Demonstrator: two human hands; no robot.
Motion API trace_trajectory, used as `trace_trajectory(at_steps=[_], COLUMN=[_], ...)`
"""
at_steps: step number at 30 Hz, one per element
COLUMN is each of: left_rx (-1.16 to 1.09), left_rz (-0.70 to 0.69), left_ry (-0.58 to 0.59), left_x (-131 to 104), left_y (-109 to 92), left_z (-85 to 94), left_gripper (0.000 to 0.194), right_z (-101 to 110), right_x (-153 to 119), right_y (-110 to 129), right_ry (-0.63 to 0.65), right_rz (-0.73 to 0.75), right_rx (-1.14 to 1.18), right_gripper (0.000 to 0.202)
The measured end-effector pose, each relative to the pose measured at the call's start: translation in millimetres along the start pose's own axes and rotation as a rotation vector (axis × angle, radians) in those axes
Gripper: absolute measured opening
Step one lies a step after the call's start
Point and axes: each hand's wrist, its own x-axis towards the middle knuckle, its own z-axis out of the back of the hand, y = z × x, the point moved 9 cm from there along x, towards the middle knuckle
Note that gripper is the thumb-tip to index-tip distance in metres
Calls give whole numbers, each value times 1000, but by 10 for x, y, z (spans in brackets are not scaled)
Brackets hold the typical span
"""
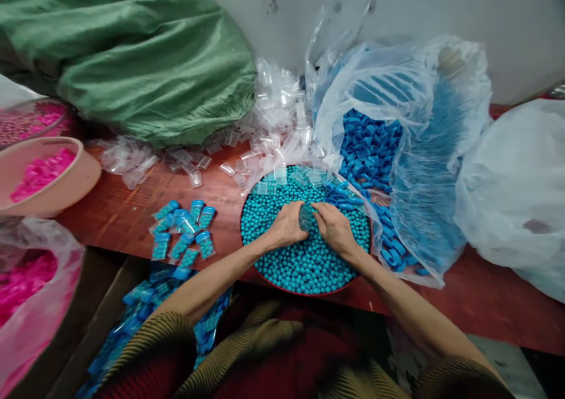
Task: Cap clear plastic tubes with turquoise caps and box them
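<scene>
A round red-rimmed tub [242, 222] full of small turquoise balls [304, 266] sits in front of me. Over the balls, my left hand [288, 225] is closed around a small clear plastic container [305, 218], with turquoise showing through it. My right hand [336, 228] is close beside it, fingers bent and pressed together near the container; what they hold, if anything, is hidden. Several blue caps [342, 196] lie on the balls at the tub's far right. Empty clear containers [280, 169] rest at its far edge.
Filled containers with blue caps [185, 228] lie on the red table [119, 210] to the left, more below it. A plastic bag [424, 146] of blue caps [371, 146] stands right. A green sack [154, 63], clear containers [130, 158] and a pink basin [79, 172] are around.
</scene>
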Motion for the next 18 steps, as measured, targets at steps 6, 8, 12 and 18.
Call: trace_trajectory(at_steps=[6, 8, 12, 18], left_rx=[79, 129, 173, 203], left_rz=[-3, 42, 59, 98], left_ry=[-47, -9, 42, 77], left_x=[-357, -462, -512, -377], left_y=[117, 218, 328, 358], left_z=[337, 339, 226, 123], left_gripper=[67, 66, 66, 68], right_z=[-111, -263, -500, -462], right_x=[-563, -655, -468, -76], right_y=[868, 919, 744, 317], right_ry=[401, 511, 544, 377], right_rz=[615, 672, 645, 398], right_rx=[-32, -66, -159, -81], right_gripper=[35, 34, 25, 36])
